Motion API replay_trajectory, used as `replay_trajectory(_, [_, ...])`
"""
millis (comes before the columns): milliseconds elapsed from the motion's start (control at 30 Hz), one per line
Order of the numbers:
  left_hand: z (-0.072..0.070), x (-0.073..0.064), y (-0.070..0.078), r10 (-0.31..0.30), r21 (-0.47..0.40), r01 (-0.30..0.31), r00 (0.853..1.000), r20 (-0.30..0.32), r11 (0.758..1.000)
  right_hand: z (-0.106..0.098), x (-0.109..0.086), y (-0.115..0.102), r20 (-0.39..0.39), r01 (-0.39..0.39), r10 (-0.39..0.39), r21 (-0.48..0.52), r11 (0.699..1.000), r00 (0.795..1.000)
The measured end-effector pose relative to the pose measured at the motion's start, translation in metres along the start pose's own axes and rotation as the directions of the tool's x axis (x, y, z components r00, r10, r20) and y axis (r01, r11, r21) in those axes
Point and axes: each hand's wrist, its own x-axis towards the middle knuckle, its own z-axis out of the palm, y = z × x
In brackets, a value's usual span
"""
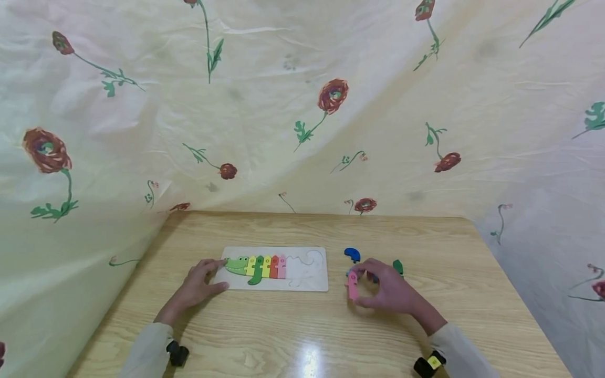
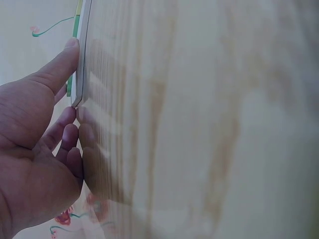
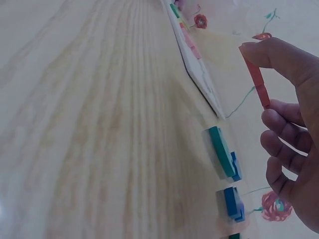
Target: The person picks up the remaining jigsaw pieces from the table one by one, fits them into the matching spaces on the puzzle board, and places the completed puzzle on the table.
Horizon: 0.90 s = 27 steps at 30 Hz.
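A wooden crocodile puzzle board [image 1: 306, 283] lies on the table, its left part filled with a green head [image 1: 236, 266] and several coloured segments. On the board's right side the drawn outline is bare. My left hand [image 1: 200, 283] rests at the board's left end, thumb and index fingertip touching it; the other fingers [image 2: 70, 137] are loosely bent beside its edge. Right of the board, my right hand [image 1: 389, 287] pinches a pink puzzle piece [image 1: 353, 286] between thumb and fingertips. In the right wrist view this piece [image 3: 255, 79] is held off the table.
Around the right hand lie loose pieces: a curved blue piece [image 1: 352, 254] and a green piece [image 1: 398, 266]; others are partly hidden by the hand. The wood-grain table [image 1: 283, 325] meets a flowered cloth [image 1: 264, 131] at its back and sides.
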Motion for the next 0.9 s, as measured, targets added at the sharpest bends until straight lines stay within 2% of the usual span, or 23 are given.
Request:
replay_trajectory(367, [-0.001, 0.001, -0.001, 0.019, 0.005, -0.019, 1.0, -0.004, 1.0, -0.003, 0.018, -0.013, 0.005, -0.015, 0.015, -0.027, 1.0, 1.0])
replay_trajectory(567, [0.0, 0.0, 0.001, 0.004, -0.005, -0.004, 1.0, 0.001, 1.0, 0.0, 0.028, -0.018, 0.005, 0.002, -0.002, -0.025, 1.0, 1.0])
replay_trajectory(667, [0.001, 0.0, 0.001, 0.008, 0.0, -0.008, 1.0, 0.002, 1.0, 0.001, 0.035, -0.022, 0.01, -0.013, 0.013, 0.008, 1.0, 1.0])
replay_trajectory(900, [0.0, 0.0, -0.002, 0.02, 0.007, -0.02, 1.0, -0.004, 1.0, 0.007, 0.053, -0.024, 0.001, 0.002, -0.002, -0.019, 1.0, 1.0])
